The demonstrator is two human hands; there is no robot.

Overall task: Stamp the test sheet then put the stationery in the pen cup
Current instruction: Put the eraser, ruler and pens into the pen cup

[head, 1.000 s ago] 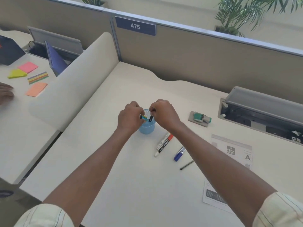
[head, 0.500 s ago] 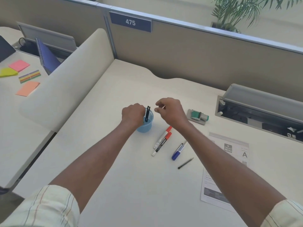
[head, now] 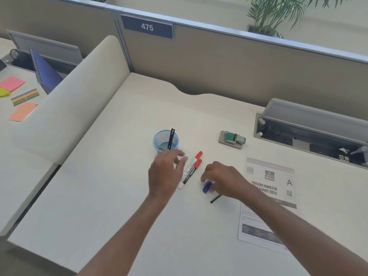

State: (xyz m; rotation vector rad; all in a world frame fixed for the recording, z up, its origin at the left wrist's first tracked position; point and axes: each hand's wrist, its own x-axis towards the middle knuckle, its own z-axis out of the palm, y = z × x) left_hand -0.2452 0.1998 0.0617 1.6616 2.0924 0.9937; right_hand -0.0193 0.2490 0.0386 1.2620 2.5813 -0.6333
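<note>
A blue mesh pen cup (head: pixel 159 138) stands mid-desk with a black stick (head: pixel 170 138) leaning in it and a small yellow item at its bottom. Two white markers with red caps (head: pixel 192 169) lie side by side just right of my left hand (head: pixel 165 174), which hovers open over the desk below the cup. My right hand (head: pixel 223 181) is curled over a blue marker (head: pixel 207 187), fingers touching it. A thin black pen (head: pixel 216 198) lies just below. The test sheet (head: pixel 268 194) lies to the right, partly under my right forearm. A green stamp (head: pixel 233 138) rests on its grey pad.
An open cable tray (head: pixel 310 132) sits at the back right. A cream divider (head: pixel 65 108) separates the neighbouring desk on the left, which holds sticky notes (head: pixel 13 83) and a blue notebook (head: pixel 46 73). Partition walls close the back.
Both hands have left the cup and moved toward me. The black stick now stands in the cup on its own. My right hand has dropped onto the blue marker.
</note>
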